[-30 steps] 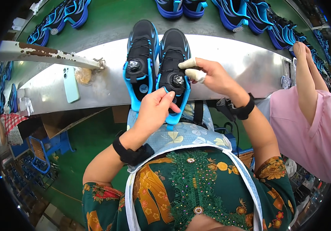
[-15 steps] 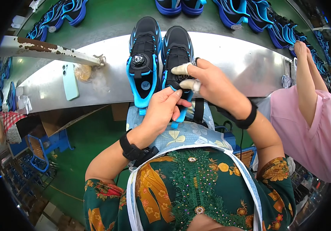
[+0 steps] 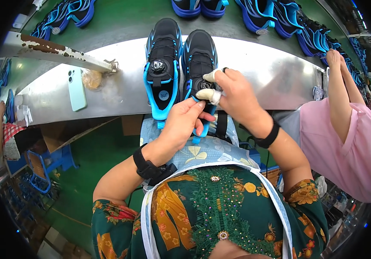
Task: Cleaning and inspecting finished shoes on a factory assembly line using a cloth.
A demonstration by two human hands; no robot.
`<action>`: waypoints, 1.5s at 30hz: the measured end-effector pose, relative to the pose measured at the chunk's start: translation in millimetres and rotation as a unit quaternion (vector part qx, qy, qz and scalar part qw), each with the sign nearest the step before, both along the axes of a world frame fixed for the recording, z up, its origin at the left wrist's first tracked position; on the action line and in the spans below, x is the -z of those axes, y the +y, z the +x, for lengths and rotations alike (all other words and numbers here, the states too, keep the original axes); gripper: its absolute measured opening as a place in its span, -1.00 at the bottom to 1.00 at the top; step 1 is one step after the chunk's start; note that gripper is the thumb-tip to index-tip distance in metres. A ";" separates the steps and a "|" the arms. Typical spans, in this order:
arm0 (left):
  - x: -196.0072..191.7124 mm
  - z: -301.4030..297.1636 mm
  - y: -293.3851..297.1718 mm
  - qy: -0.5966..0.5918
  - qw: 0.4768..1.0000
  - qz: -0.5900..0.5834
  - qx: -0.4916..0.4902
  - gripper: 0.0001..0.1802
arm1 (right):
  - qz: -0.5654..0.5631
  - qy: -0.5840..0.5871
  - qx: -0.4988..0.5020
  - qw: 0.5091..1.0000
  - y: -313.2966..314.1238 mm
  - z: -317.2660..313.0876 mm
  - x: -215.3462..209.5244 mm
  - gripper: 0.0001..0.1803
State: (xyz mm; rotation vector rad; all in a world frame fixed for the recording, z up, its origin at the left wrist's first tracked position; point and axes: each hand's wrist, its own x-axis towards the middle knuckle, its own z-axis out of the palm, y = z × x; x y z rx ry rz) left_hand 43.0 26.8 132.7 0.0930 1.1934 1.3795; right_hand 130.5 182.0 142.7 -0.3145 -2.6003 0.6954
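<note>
Two black sneakers with bright blue trim lie side by side on the metal bench, toes pointing away from me. On the left sneaker (image 3: 164, 49), a round dial (image 3: 158, 66) sits on the tongue and a round label shows on the insole. My left hand (image 3: 180, 123) pinches the blue collar of the right sneaker (image 3: 199, 54) between thumb and fingers, near its heel. My right hand (image 3: 239, 93), with pale covers on thumb and forefinger, has these two fingertips around that sneaker's dial (image 3: 207, 85). My hands partly hide its opening.
A pale green phone (image 3: 77, 90) and a small bagged tan item (image 3: 92, 80) lie on the bench (image 3: 127, 93), left of the sneakers. A chipped white metal bar (image 3: 60, 52) reaches over that side. More sneakers (image 3: 276, 17) line the green surface beyond. A pink-clothed co-worker (image 3: 336, 129) reaches in at right.
My right hand has shifted slightly, its fingertips now closer about the dial. My left hand keeps its hold on the collar. The view has moved a little.
</note>
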 end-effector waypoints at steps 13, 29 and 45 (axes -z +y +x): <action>4.2 -7.3 -5.0 -0.108 0.992 0.055 -0.035 -0.57 | -0.230 -0.115 -0.034 0.966 25.8 -6.6 -28.1 -0.66; 13.3 -12.4 -2.2 -0.090 0.994 0.050 -0.047 -0.57 | -0.215 -0.090 -0.204 0.951 38.5 -15.0 -16.1 -0.55; -41.9 -54.8 -27.6 0.224 0.972 0.041 0.065 -0.67 | -0.129 -0.170 -0.070 0.974 28.1 2.5 -21.4 -0.40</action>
